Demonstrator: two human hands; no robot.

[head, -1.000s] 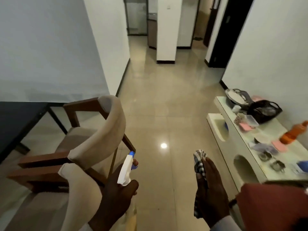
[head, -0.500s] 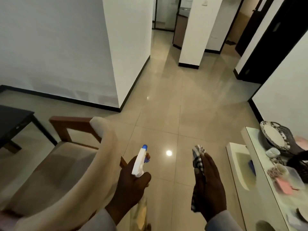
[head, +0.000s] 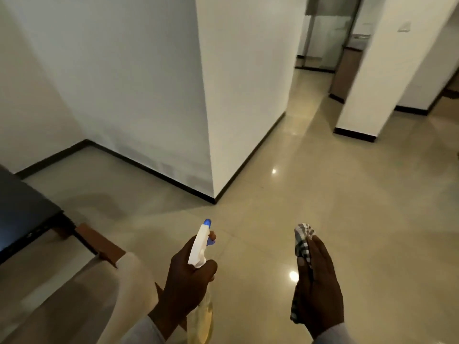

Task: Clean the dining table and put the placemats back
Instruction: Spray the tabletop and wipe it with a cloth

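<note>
Head view: left hand [head: 185, 281] wraps the neck of a spray bottle [head: 198, 247], forefinger on the blue trigger, nozzle pointing away. Right hand [head: 319, 289] clamps a checked cloth [head: 301, 240] between thumb and flat fingers, its ends showing above and below. Cream-padded chair [head: 99, 289] at lower left. Dark dining table [head: 22, 214] corner at left edge. Glossy tiled floor [head: 347, 207] beneath.

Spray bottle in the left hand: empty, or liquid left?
Liquid left: the spray bottle gripped by the left hand shows yellowish fluid in its clear body below the fingers; the level is hidden.
</note>
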